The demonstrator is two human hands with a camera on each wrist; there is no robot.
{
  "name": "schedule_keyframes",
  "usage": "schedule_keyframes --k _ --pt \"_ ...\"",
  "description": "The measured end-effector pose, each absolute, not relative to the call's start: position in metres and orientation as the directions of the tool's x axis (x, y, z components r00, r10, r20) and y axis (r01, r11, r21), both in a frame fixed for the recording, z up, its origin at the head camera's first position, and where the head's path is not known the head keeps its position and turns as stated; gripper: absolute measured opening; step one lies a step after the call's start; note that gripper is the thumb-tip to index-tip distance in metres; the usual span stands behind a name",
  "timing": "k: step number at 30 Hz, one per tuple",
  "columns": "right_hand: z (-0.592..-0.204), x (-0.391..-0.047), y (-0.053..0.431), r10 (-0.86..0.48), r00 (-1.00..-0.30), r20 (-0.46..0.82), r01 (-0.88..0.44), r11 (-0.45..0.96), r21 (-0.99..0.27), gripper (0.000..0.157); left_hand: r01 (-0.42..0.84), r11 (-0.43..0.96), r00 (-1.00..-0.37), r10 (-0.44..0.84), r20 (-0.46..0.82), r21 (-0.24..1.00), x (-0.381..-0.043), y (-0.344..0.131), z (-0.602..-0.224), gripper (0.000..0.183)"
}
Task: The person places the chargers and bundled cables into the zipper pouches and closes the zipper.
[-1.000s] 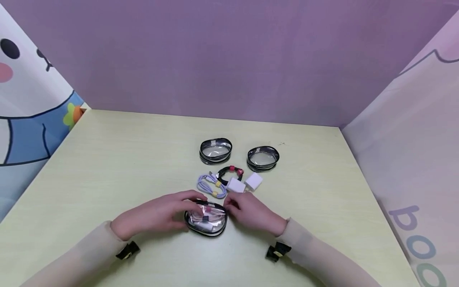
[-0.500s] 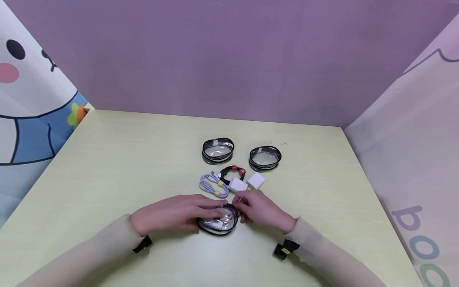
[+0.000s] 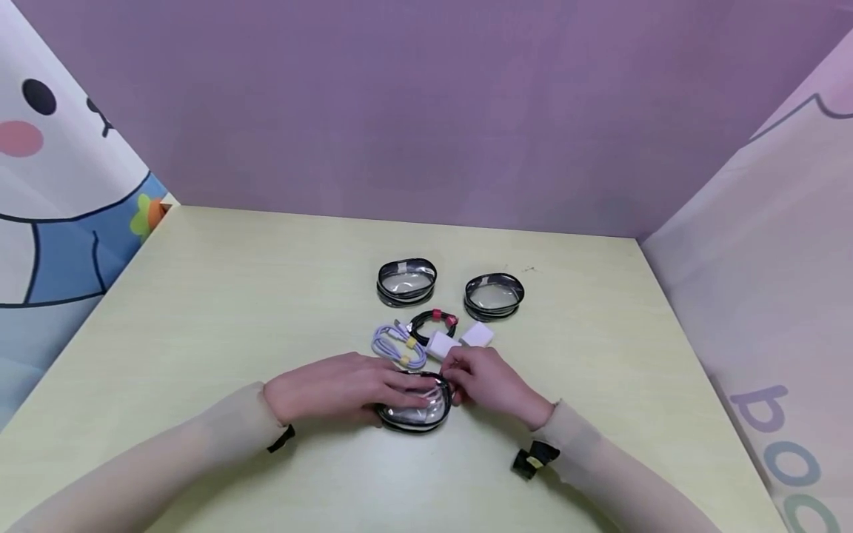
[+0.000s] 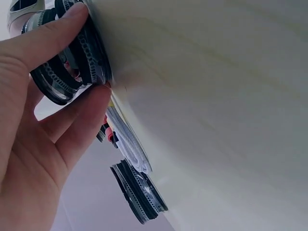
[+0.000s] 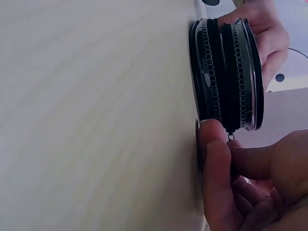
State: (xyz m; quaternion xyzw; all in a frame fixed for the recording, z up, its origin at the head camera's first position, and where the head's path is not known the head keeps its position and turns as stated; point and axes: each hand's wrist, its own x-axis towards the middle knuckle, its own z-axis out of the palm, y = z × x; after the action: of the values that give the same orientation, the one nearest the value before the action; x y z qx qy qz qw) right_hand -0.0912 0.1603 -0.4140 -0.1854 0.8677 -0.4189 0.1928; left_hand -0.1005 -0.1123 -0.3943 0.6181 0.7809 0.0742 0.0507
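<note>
A clear zip pouch with black edging [image 3: 436,411] lies near the front middle of the table. My left hand [image 3: 349,389] holds it from the left, fingers spread over its clear top. In the left wrist view the thumb [image 4: 53,36] lies along the pouch's side, and a gap shows between the black zip bands [image 4: 86,53]. My right hand [image 3: 493,381], at the pouch's right end, pinches the small zip pull [image 5: 231,136]. Most of the pull is hidden by the fingers. Pale contents show faintly through the lid, partly covered by the left fingers.
Behind the pouch lie a coiled lilac cable [image 3: 393,348], a coiled black cable [image 3: 421,320] with red ties and two white chargers [image 3: 441,345] [image 3: 477,334]. Further back stand two more clear pouches [image 3: 407,281] [image 3: 494,296]. A purple wall [image 3: 413,111] rises behind the table.
The pouch and both hands have shifted right. My left fingers have moved further over the pouch's top, covering more of it. The cables, chargers and other pouches stay in place.
</note>
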Motion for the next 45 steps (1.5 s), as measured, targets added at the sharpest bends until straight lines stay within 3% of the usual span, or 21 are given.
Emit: schedule_keyframes --k 25,32,37,45 --pt "-0.407 -0.081 0.173 -0.511 -0.793 -0.330 0.060 0.474 -0.879 0.016 0.960 0.237 -0.244 0.969 0.034 0.150 -0.093 -0.109 -0.395 0.067" --pt "-0.410 -0.084 0.170 -0.514 -0.811 -0.280 -0.005 0.483 -0.876 0.012 0.991 0.131 -0.130 0.983 0.133 0.002 -0.096 -0.108 -0.399 0.058" --pt "-0.412 -0.087 0.168 -0.503 -0.830 -0.242 -0.047 0.494 -0.868 0.015 0.998 0.062 -0.064 0.990 0.127 0.015 -0.096 -0.106 -0.398 0.051" --pt "-0.411 -0.086 0.169 -0.508 -0.818 -0.269 -0.038 0.514 -0.857 0.016 0.991 0.092 -0.103 0.988 0.112 0.096 -0.094 -0.105 -0.400 0.049"
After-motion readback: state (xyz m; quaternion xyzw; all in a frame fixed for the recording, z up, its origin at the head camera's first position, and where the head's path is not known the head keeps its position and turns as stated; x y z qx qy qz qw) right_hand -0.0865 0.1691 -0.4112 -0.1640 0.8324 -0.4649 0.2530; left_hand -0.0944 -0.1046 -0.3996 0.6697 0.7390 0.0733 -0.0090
